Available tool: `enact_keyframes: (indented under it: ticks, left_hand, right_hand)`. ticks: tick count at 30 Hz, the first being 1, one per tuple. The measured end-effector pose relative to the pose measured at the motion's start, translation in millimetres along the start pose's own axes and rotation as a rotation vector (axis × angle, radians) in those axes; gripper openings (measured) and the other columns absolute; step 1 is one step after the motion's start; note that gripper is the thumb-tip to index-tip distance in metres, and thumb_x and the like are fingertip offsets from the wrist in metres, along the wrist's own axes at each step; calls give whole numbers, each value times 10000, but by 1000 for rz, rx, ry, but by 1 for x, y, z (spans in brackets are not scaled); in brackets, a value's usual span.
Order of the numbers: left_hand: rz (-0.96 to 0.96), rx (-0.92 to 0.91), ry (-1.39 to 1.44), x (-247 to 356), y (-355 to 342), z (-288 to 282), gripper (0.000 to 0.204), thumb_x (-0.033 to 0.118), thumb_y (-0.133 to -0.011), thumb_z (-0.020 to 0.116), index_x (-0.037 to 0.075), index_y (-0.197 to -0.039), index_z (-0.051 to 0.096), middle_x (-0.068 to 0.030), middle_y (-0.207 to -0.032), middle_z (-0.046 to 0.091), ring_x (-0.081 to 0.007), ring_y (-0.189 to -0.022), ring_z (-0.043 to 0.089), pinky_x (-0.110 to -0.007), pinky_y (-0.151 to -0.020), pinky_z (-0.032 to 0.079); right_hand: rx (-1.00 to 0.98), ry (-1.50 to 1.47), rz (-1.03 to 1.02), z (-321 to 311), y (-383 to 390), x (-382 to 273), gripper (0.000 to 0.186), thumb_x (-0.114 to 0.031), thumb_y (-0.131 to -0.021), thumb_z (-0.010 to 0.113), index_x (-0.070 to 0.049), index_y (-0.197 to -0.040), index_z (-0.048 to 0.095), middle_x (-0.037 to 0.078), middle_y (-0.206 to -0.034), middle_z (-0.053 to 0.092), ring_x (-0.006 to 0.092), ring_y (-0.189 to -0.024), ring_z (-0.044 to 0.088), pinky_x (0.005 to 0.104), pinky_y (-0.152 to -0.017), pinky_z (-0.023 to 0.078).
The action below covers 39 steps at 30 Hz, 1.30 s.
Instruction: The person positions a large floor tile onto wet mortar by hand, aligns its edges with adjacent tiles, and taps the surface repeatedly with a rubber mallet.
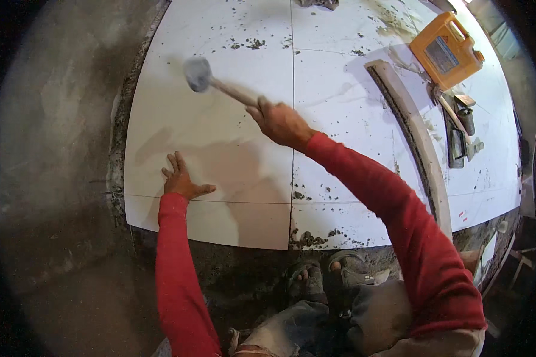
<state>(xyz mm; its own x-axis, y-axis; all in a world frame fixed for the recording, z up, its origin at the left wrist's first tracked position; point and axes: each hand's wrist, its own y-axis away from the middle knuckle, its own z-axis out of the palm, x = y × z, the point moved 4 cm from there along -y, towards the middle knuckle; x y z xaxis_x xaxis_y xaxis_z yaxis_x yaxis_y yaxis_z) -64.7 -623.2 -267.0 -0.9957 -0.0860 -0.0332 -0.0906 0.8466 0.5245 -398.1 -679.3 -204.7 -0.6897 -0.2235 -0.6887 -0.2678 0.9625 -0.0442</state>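
Grasping the mallet (229, 90), the right hand (283, 124) held it above the left white tile (220, 122); there the left hand (184, 183) rested near the near seam (244, 202), fingers (180, 162) spread, gripping nothing. A stray swing could have bruised them; excess force, cracked the tile.

The white tiled floor (167, 113) carries scattered dark crumbs (255, 44), a long pale bar (421, 134), an orange-yellow jug (448, 52) and, near the jug, a cluster of tools (457, 159).
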Motion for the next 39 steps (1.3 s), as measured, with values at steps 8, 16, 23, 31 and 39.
enact_keyframes:
  ticks: [8,16,23,31,39]
  left_hand:
    - [-37,-20,-2,-6,-1,7,1801,903,-357,815,37,-1629,-121,-281,-1700,-6,-648,-1479,117,-615,-1198,308]
    - [-31,-27,63,3,7,-4,1717,759,-463,910,52,-1629,-133,-265,-1704,-38,-622,-1496,81,-619,-1213,282]
    - [-67,-46,42,3,6,-2,1709,746,-466,919,75,-1633,-133,-237,-1710,-80,-614,-1502,70,-607,-1227,264]
    - [-40,-29,4,3,5,-2,1693,753,-479,908,81,-1636,-130,-244,-1710,-49,-615,-1501,73,-595,-1238,244]
    - [-32,-31,46,1,4,3,1669,764,-494,893,70,-1640,-104,-246,-1712,-16,-624,-1497,85,-579,-1255,206]
  right_hand:
    - [97,-5,-6,-14,11,-4,392,-394,-1074,514,-3,-1033,515,250,-592,603,490,-560,621,576,-497,473]
    - [-202,195,179,8,29,12,390,-400,-1071,516,-10,-1067,503,252,-618,619,489,-575,632,573,-493,489]
    - [6,-13,-31,5,34,-7,381,-370,-1054,565,3,-1049,488,215,-543,574,483,-508,596,572,-470,472]
    - [59,-263,-122,10,41,-13,374,-390,-1072,506,-18,-1090,546,185,-567,603,421,-510,652,582,-453,472]
    - [120,-139,-180,8,53,4,339,-355,-1073,549,-25,-1046,476,143,-531,540,354,-405,567,470,-389,444]
